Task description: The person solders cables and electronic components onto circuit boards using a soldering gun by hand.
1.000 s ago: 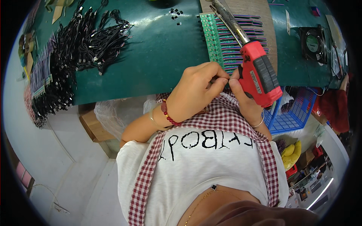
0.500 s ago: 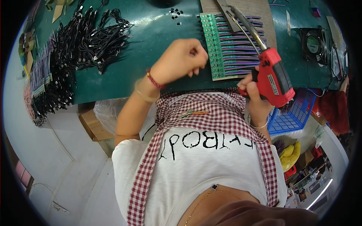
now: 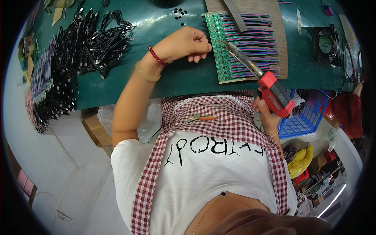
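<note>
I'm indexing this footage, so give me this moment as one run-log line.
left hand: curled beside green circuit boards, contents unclear | right hand: holding red soldering gun, tip over boards | grey bar: lying across wires

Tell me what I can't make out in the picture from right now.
Head view: what, if anything, the left hand holds, hidden by its curled fingers.
Head view: some fingers of the right hand, hidden behind the red soldering gun.
Head view: whether its tip touches the green circuit boards; too small to tell.
Head view: the far end of the grey bar, cut off by the top edge.
</note>
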Demonstrator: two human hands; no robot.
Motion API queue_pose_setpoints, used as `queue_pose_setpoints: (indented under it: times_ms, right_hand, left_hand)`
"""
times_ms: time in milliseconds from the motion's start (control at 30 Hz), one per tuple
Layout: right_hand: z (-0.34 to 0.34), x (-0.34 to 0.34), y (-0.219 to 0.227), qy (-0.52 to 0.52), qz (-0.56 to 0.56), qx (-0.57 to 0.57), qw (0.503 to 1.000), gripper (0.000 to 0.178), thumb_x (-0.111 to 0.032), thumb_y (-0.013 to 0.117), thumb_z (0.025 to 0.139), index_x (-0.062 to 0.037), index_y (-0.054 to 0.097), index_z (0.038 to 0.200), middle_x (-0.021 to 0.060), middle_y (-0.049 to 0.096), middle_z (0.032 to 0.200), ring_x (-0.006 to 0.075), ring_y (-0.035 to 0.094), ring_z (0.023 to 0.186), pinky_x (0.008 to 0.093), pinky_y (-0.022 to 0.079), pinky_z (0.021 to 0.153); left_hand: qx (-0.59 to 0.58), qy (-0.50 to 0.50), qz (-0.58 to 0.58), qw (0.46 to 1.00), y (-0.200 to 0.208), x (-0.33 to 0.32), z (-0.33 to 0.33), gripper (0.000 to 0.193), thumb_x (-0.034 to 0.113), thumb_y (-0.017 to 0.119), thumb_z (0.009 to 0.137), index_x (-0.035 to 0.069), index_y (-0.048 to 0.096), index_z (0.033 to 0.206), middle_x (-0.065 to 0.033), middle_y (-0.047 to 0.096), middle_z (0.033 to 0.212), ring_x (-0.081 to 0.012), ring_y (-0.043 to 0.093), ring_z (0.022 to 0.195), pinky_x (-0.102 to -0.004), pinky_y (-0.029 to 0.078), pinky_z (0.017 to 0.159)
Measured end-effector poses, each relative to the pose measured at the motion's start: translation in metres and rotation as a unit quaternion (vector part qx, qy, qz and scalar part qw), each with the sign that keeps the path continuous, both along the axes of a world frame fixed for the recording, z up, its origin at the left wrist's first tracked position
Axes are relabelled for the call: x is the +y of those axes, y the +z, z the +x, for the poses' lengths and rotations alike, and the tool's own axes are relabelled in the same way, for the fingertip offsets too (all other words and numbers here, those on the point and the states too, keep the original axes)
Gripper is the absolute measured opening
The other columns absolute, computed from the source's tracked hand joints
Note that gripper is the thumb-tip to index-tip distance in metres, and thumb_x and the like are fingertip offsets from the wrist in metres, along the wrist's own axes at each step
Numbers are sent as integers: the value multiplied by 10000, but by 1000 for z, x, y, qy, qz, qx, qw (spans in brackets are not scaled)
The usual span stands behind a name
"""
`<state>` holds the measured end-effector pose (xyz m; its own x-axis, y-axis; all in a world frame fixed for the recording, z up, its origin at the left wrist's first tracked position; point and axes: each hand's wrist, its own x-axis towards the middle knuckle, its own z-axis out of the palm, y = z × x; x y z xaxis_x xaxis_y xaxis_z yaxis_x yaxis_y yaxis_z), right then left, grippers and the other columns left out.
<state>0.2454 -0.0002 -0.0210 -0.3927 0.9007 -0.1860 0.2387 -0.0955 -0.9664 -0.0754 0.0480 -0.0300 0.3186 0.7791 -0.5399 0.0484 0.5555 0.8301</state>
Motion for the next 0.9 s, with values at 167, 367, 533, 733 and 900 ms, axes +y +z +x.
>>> queue_pose_setpoints:
  times_ms: [167, 367, 533, 733, 900]
  right_hand:
    - [2, -1, -5, 19, 27, -21, 999, 381, -184, 591, 861, 61, 481, 1132, 61, 523, 643, 102, 451, 544, 228, 359, 505]
    - [4, -3, -8, 33, 41, -32, 998, 357, -169, 589, 862, 51, 487, 1123, 60, 520, 640, 104, 456, 545, 234, 361, 500]
    - [0, -3, -6, 31, 40, -19, 999, 337, -158, 584, 862, 50, 490, 1109, 59, 518, 636, 106, 458, 536, 235, 358, 490]
    - [-2, -2, -4, 34, 45, -18, 998, 342, -152, 592, 852, 51, 487, 1106, 60, 522, 634, 110, 464, 532, 233, 362, 488]
    - [-6, -2, -1, 30, 30, -31, 999, 178, -134, 581, 844, 30, 538, 899, 53, 529, 639, 103, 468, 539, 231, 359, 488]
  left_hand:
    - [25, -39, -2, 999, -1, 5, -2, 165, 157, 587, 814, 23, 550, 725, -26, 581, 637, -55, 519, 502, -171, 391, 431]
    - [25, -39, 3, 999, -1, 5, -3, 145, 146, 572, 809, 23, 557, 734, -22, 579, 641, -53, 516, 501, -169, 388, 431]
    - [18, -32, 7, 999, -1, 4, -2, 139, 145, 564, 808, 26, 560, 736, -15, 574, 638, -48, 514, 503, -165, 385, 433]
    - [26, -42, 6, 999, -2, 5, -3, 135, 142, 559, 806, 29, 559, 731, -10, 572, 637, -44, 511, 505, -165, 386, 439]
    - [21, -38, 6, 999, -3, 5, -3, 135, 140, 559, 803, 28, 558, 727, -13, 572, 637, -47, 511, 506, -166, 387, 440]
